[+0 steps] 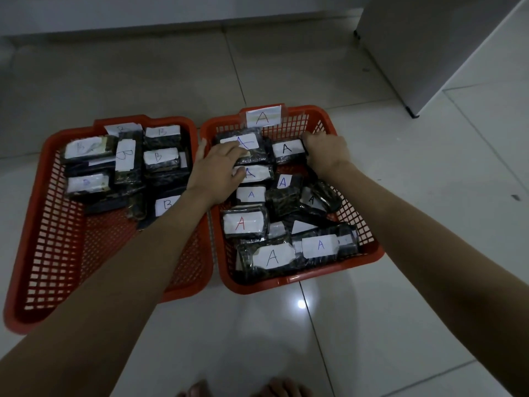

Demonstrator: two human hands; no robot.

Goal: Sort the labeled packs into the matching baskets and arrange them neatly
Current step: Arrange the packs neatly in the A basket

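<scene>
Head view, bottom edge: toes on pale tiled floor (286,325).
Lower centre: all packs sorted by letter; tidying step in hand, judged.
Basket A (300,279), centre right: dark film-wrapped A packs (272,257), white paper labels, several askew.
Left hand (219,170): fingers spread flat on rear-left A pack (243,144).
Right hand (326,151): fingers curled round rear-right A pack (287,150).
Next: squaring rows, probably.
Basket B (43,253), left: B packs (160,157) bunched at far end.

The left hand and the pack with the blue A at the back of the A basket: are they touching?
Touching. The head view shows the left hand lying flat on the blue-A pack in the A basket, its fingers covering part of the white label.
</scene>
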